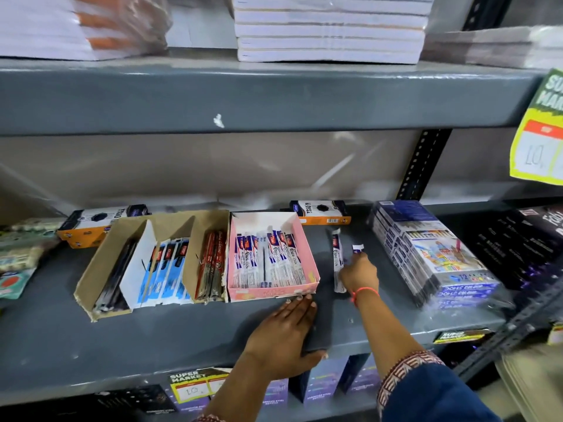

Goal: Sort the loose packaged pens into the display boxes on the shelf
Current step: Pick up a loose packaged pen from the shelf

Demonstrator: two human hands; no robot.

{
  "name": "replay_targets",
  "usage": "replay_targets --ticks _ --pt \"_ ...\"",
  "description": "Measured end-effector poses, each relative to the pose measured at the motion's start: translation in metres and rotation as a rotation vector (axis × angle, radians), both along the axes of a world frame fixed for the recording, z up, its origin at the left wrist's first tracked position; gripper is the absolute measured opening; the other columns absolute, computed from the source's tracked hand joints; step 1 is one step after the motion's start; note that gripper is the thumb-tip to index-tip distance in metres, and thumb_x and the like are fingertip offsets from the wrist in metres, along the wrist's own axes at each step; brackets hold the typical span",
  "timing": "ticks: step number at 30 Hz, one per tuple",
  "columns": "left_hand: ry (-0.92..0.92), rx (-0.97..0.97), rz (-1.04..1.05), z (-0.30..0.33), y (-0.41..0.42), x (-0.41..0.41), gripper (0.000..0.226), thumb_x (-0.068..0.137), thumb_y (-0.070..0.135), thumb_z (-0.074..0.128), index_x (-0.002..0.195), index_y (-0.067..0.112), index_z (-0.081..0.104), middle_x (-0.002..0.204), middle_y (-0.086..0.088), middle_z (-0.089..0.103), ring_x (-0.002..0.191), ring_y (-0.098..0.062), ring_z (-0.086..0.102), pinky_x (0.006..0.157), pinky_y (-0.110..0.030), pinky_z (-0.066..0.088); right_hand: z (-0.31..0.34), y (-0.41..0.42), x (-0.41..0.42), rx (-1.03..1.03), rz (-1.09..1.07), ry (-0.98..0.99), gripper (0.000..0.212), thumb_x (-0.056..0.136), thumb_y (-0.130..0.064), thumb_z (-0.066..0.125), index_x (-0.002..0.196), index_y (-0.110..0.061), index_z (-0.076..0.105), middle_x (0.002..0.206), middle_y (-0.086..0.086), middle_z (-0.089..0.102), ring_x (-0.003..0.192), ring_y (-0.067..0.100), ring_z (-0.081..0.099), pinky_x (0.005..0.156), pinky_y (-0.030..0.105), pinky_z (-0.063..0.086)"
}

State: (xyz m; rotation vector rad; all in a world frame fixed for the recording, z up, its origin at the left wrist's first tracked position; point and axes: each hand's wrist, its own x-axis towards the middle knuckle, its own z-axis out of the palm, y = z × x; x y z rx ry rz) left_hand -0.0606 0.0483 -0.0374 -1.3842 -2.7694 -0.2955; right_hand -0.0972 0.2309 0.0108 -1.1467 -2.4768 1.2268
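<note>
Fingers (362,263) pinching glossy slim pen packet (337,263), pink cardboard box (307,263) beside

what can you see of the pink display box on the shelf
The pink display box is an open-topped, shallow cardboard tray with a white inside and a scuffed front lip. It sits flat on the grey shelf, against the brown divided box on its left. White-and-blue packaged pens lie in it lengthwise. The left hand rests flat, fingertips at its front right corner.
</note>
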Motion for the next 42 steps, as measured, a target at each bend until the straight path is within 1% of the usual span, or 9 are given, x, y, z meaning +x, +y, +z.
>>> replay_targets --ticks 3,5,7,9,21,28,34,38,42 --pt "-0.010 -0.003 0.009 0.001 0.000 -0.001 0.082 0.087 0.061 0.037 0.147 0.014 0.005 0.156 -0.003 0.000 0.141 -0.015 -0.004 0.096 -0.020 -0.027 -0.002 0.009 0.001 -0.258 -0.086 0.123 0.012 0.079 0.003 0.059 0.085 -0.004 0.068 0.098 0.024 0.067 0.087 0.029 0.062 0.081 0.038 0.052" --pt "0.011 -0.017 0.001 0.001 0.000 -0.001 0.083 0.087 0.062 0.035 0.147 0.013 0.004 0.156 -0.005 -0.001 0.141 -0.015 -0.004 0.096 -0.020 -0.024 -0.004 0.008 0.005 -0.497 -0.104 0.259 0.025 0.078 0.009 0.061 0.063 -0.012 0.062 0.077 0.016 0.065 0.067 0.023 0.056 0.063 0.032 0.051" --pt "0.038 -0.028 -0.005 -0.001 0.001 -0.001 0.083 0.088 0.063 0.032 0.147 0.011 0.005 0.156 -0.006 -0.002 0.141 -0.016 -0.003 0.097 -0.021 -0.025 -0.002 0.004 0.015 -0.678 -0.085 0.385 0.033 0.079 0.012 0.058 0.060 -0.014 0.058 0.057 0.004 0.064 0.054 0.014 0.053 0.051 0.020 0.046" --pt "0.042 -0.032 -0.001 -0.002 0.000 -0.001 0.082 0.088 0.064 0.030 0.146 0.012 0.005 0.156 -0.006 -0.001 0.141 -0.016 -0.003 0.098 -0.021 -0.024 -0.001 -0.002 0.023 -0.753 -0.039 0.442 0.032 0.080 0.012 0.057 0.061 -0.013 0.060 0.045 -0.007 0.065 0.048 0.007 0.056 0.052 0.019 0.045" --pt "0.044 -0.030 0.024 -0.005 0.001 -0.001 0.084 0.087 0.067 0.028 0.147 0.013 0.005 0.157 -0.004 0.000 0.141 -0.015 -0.003 0.107 -0.024 -0.009 0.001 -0.019 0.059 -0.734 0.110 0.533 0.023 0.078 0.010 0.064 0.067 -0.010 0.064 0.048 -0.009 0.069 0.058 0.010 0.060 0.062 0.019 0.049" --pt "0.044 -0.059 0.026 -0.006 0.001 -0.003 0.085 0.086 0.068 0.027 0.146 0.013 0.005 0.156 -0.007 0.003 0.141 -0.018 0.000 0.109 -0.027 -0.006 0.011 -0.023 0.045 -0.743 0.169 0.514 0.025 0.080 0.010 0.061 0.067 -0.010 0.063 0.050 -0.007 0.070 0.050 0.005 0.064 0.050 0.014 0.052" --pt "-0.016 -0.036 0.020 -0.001 0.001 -0.001 0.083 0.088 0.062 0.035 0.146 0.011 0.004 0.156 -0.009 0.004 0.141 -0.020 0.003 0.112 -0.030 0.004 0.030 -0.042 0.003 -0.514 0.281 0.368 0.027 0.079 0.011 0.063 0.067 -0.013 0.059 0.065 0.005 0.063 0.050 0.009 0.059 0.045 0.016 0.051" --pt "-0.056 -0.060 0.022 -0.001 0.002 -0.002 0.083 0.089 0.060 0.036 0.146 0.011 0.001 0.157 -0.007 -0.001 0.141 -0.019 -0.001 0.112 -0.032 0.003 0.031 -0.059 -0.022 0.005 0.390 0.157 0.020 0.080 0.006 0.054 0.085 -0.007 0.068 0.094 0.016 0.071 0.082 0.029 0.068 0.080 0.038 0.059" --pt "-0.068 -0.077 0.019 -0.001 0.003 -0.003 0.083 0.089 0.058 0.040 0.146 0.007 0.006 0.156 -0.011 0.003 0.141 -0.023 0.002 0.113 -0.035 0.003 0.033 -0.075 -0.031 0.280 0.514 0.030 0.027 0.083 0.006 0.045 0.100 -0.001 0.065 0.107 0.021 0.068 0.097 0.038 0.064 0.089 0.041 0.055"
